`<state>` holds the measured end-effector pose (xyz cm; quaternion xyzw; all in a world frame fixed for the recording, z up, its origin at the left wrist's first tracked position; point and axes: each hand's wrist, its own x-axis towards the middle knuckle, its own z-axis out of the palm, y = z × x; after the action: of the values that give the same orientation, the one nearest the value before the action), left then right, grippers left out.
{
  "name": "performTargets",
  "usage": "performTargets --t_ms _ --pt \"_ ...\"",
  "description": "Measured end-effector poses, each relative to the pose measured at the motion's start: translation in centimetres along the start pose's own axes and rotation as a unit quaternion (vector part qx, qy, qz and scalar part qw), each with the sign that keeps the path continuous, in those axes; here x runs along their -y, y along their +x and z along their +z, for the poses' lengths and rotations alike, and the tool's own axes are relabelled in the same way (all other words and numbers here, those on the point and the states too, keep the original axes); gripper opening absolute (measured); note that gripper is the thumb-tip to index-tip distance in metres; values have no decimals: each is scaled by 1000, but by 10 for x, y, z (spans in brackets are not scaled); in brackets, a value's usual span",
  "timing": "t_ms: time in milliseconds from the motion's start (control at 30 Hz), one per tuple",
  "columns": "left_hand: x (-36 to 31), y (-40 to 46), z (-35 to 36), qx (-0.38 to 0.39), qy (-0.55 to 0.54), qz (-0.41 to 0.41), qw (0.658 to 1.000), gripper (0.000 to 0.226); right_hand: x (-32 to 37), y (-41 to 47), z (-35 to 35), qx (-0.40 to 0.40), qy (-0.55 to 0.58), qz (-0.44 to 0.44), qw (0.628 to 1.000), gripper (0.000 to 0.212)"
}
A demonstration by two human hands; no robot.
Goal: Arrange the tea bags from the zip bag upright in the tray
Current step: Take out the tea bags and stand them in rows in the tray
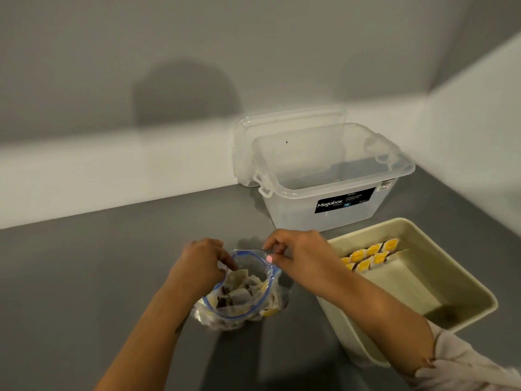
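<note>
A dark grey countertop point(112, 277) runs into a corner of pale walls, and the work sits toward its right half. Nearest the viewer, a pale rolled-up sleeve point(462, 359) covers the right upper forearm, which crosses over the near left corner of the cream tray point(462, 280) and hides part of its rim. Just left of the tray stands the zip bag point(239, 294), its blue-edged mouth held wide, with loose tea bags point(239, 289) heaped inside. The left hand point(201, 262) curls its fingers over the bag's left rim and dips into the opening; whether it pinches a tea bag cannot be told. The right hand point(296, 255) pinches the bag's far right rim between thumb and fingers. In the tray, a double row of yellow-tagged tea bags point(369, 256) stands upright along the far left side. Beyond, a clear plastic storage box point(327, 179) stands open, its lid point(282, 122) leaning behind it against the wall.
</note>
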<state>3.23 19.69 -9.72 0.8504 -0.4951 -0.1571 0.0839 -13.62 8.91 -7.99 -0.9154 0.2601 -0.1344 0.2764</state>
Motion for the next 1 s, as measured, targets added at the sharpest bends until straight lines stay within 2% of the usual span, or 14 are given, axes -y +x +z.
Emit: performTargets --t_ms 100,200,300,567,733,867,933,1000 --pt "11 -4 10 45 7 2 999 44 18 10 31 63 -13 5 998 17" --pt "16 -6 16 51 -9 13 999 56 28 25 66 124 -115 17 985 23" --pt "19 -9 18 35 -43 29 998 56 38 31 90 151 -194 71 967 19" --pt "20 -8 21 25 -50 40 998 53 42 39 111 194 -244 155 937 40" --pt "24 -7 20 23 -82 38 996 54 38 44 90 185 -197 206 941 26" --pt "27 -6 19 12 -89 52 995 56 32 36 68 130 -109 148 974 15" --pt "30 -5 20 -4 -112 56 992 49 31 36 54 120 -36 163 979 10" --pt "32 -3 20 -50 -156 58 985 37 32 38 44 80 89 195 973 7"
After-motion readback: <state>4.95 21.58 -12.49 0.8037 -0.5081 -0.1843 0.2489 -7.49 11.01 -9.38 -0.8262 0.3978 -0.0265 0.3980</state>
